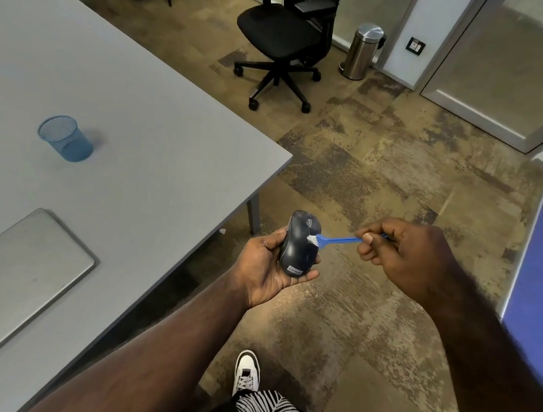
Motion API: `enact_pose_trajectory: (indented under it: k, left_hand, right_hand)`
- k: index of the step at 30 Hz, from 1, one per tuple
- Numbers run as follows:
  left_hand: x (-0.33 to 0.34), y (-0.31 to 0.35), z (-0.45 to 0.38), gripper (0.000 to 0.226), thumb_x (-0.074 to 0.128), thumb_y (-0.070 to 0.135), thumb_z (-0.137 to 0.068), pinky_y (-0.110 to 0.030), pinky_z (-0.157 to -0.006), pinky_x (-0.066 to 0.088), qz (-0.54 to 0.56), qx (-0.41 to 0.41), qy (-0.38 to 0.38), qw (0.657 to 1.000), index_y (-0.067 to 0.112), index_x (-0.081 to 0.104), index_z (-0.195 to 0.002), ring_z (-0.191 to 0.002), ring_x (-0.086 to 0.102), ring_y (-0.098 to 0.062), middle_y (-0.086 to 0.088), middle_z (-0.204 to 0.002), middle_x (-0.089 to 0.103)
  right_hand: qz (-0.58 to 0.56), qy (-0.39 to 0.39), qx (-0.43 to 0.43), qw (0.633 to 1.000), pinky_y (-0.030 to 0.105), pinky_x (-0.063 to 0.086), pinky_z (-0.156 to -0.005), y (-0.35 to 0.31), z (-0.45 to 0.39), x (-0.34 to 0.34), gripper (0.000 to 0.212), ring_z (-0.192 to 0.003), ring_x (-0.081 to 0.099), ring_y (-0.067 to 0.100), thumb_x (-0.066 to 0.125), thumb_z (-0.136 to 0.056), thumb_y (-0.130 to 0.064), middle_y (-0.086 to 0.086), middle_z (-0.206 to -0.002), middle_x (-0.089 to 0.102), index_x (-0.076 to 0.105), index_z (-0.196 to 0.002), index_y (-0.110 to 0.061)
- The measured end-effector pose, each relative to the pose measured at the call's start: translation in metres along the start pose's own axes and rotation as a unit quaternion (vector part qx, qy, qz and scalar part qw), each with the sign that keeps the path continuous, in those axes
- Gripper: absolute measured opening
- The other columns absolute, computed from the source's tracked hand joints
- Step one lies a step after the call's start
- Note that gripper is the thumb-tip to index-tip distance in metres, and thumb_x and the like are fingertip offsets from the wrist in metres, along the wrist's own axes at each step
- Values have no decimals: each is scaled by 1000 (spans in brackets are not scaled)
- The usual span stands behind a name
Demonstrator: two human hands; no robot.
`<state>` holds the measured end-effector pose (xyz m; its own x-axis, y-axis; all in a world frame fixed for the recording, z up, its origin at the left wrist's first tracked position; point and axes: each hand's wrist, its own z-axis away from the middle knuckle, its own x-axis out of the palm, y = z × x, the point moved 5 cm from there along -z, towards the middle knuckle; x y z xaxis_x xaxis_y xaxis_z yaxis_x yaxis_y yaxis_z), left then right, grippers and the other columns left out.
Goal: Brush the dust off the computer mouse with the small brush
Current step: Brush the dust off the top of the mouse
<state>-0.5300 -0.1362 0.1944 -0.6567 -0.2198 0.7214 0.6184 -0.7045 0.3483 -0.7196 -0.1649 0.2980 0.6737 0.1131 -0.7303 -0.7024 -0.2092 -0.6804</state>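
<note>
The left hand (267,267) cradles the dark computer mouse (299,246) from below, fingers and thumb curled round its sides, while the right hand (405,254) pinches the far end of the small blue brush (338,239) between thumb and fingers. The mouse is held in the air off the table's near corner, over the carpet rather than over the tabletop, which I judge lets loosened dust fall to the floor instead of onto the work surface. It is tilted with its top shell and scroll wheel facing up toward the camera, its branded tail end toward the person, so the surface being cleaned stays in sight. The brush's white bristles (313,240) touch the right side of the mouse's top, just behind the buttons; gripping the handle at its end seems to give a light, flicking stroke. Left of the mouse stretches the grey table (170,123), with a closed silver laptop (12,278) to the mouse's lower left and a blue mesh pen cup (65,139) farther left and beyond. Beyond the mouse stand a black office chair (285,38) and, to its right, a steel pedal bin (363,52). Below the mouse a white sneaker (246,372) rests on the carpet (371,305).
</note>
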Motion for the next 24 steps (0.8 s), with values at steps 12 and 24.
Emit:
enact_pose_trajectory:
  k: [12, 24]
  left_hand:
    - [3, -2, -3, 43, 33, 32, -101, -43, -73, 59, -4, -21, -16, 1000, 7, 61, -121, -95, 63, -34, -22, -116, 62]
    - [0, 1, -4, 44, 36, 29, -101, -44, -70, 59, -9, -12, -13, 1000, 11, 76, -98, -93, 64, -36, -21, -108, 66]
  right_hand:
    - [71, 116, 83, 987, 33, 61, -63, 0, -16, 0, 17, -63, 70, 5, 57, -95, -24, -10, -69, 71, 72, -97, -18]
    - [-58, 94, 122, 986, 22, 58, -52, 6, -25, 1, 14, -54, 70, 4, 59, -95, -22, -6, -60, 71, 70, -89, -27]
